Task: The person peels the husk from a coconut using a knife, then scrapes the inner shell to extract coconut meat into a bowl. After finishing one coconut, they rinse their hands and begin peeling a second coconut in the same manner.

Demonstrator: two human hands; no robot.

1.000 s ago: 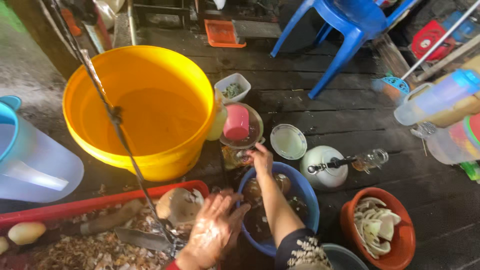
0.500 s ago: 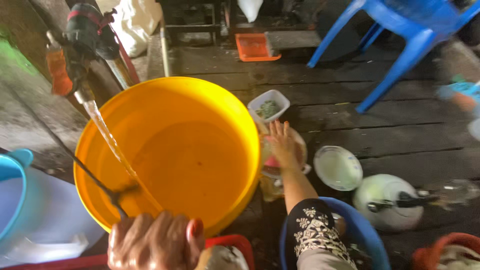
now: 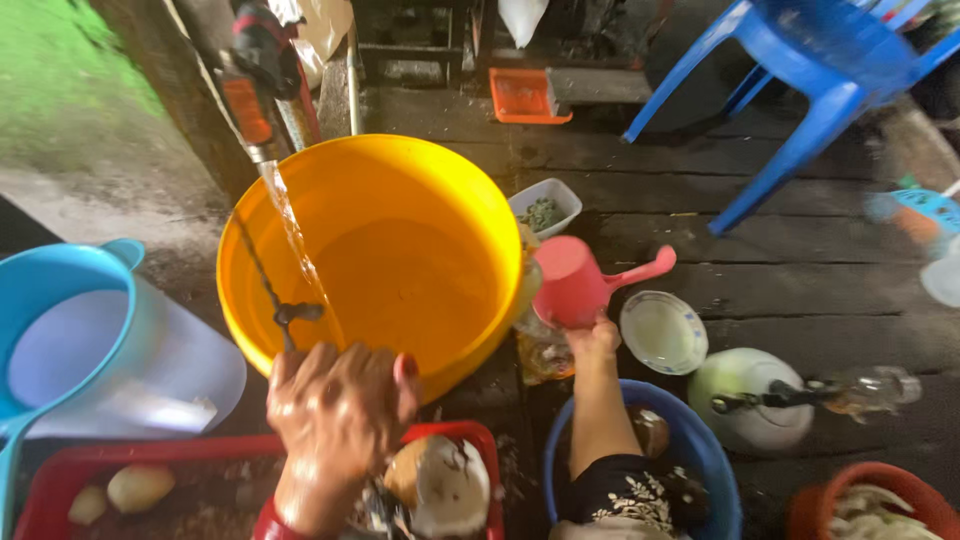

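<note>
The right hand (image 3: 595,335) holds a pink cup (image 3: 572,283), but the cup hides its fingers. The cup is tipped, handle pointing right. The left hand (image 3: 335,405) rests on the yellow tub's (image 3: 400,180) near edge, fingers curled together.

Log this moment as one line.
right hand: holds pink dipper | left hand: empty, at yellow tub rim | tap: running into tub

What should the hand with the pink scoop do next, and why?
Probably tip the pink scoop over the rim into the yellow tub. The right hand holds it lifted beside the tub, its mouth tilted toward it. Water from the tap is pouring in, so there is water to dip up. The left hand rests at the near rim, out of the way.
</note>
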